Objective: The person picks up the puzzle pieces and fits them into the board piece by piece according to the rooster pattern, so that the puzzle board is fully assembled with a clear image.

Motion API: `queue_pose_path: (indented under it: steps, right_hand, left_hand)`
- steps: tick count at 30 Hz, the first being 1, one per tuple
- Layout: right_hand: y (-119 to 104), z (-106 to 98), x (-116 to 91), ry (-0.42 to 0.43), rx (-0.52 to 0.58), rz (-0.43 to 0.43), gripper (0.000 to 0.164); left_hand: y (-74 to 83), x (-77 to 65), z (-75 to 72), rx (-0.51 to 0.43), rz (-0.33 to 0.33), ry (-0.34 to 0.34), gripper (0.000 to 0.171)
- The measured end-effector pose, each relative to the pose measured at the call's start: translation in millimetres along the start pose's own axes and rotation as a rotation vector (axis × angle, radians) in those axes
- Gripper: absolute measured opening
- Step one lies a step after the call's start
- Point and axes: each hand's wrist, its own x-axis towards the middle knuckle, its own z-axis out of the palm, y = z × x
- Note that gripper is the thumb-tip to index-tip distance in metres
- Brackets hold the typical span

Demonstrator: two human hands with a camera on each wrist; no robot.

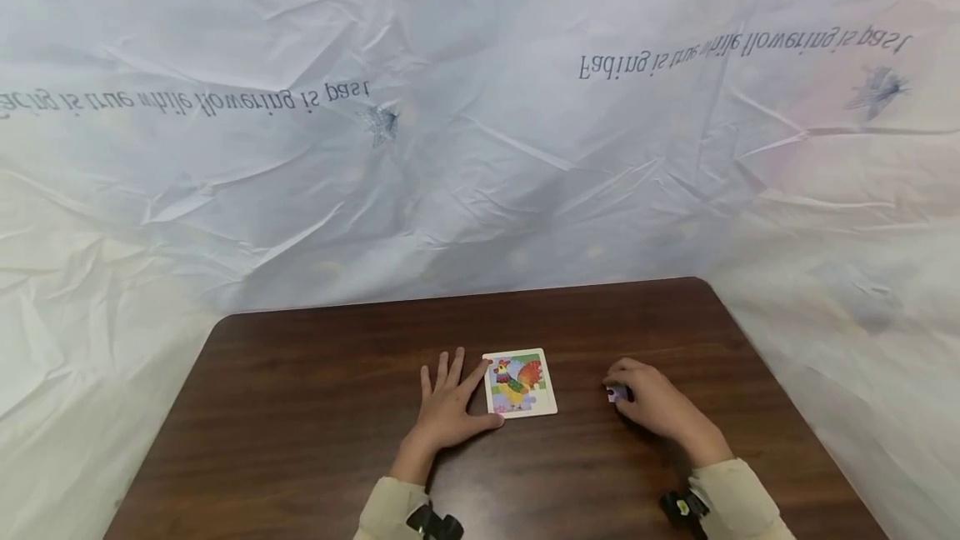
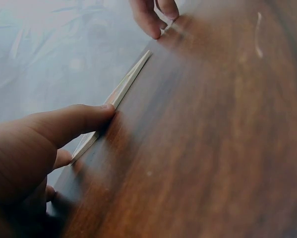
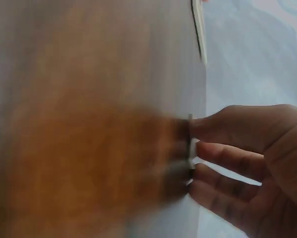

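A square jigsaw puzzle tray [image 1: 523, 382] with a pale border and a colourful rooster picture lies flat on the table. Pieces fill much of it, while pale base shows along its lower right. My left hand [image 1: 448, 415] rests at the tray's left side with fingers spread. Its index fingertip touches the upper left corner and its thumb the lower edge; the left wrist view shows the thumb [image 2: 86, 119] against the tray's side. To the right of the tray, my right hand [image 1: 660, 405] pinches a small purple puzzle piece [image 1: 617, 392] low at the tabletop, between thumb and fingers.
The dark brown wooden table [image 1: 300, 407] has rounded far corners. Behind it and along both sides hangs a wrinkled pale sheet [image 1: 465, 148] printed with lettering. Black bands with small devices [image 1: 684, 507] sit on both wrists.
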Motion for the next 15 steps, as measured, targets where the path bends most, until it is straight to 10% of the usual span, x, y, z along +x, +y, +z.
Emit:
queue_pose_path:
  steps: [15]
  right_hand:
    - [-3.5, -7.7, 0.2, -0.07, 0.014, -0.008, 0.029]
  left_hand:
    - [-1.7, 0.5, 4.0, 0.006, 0.0, 0.001, 0.101]
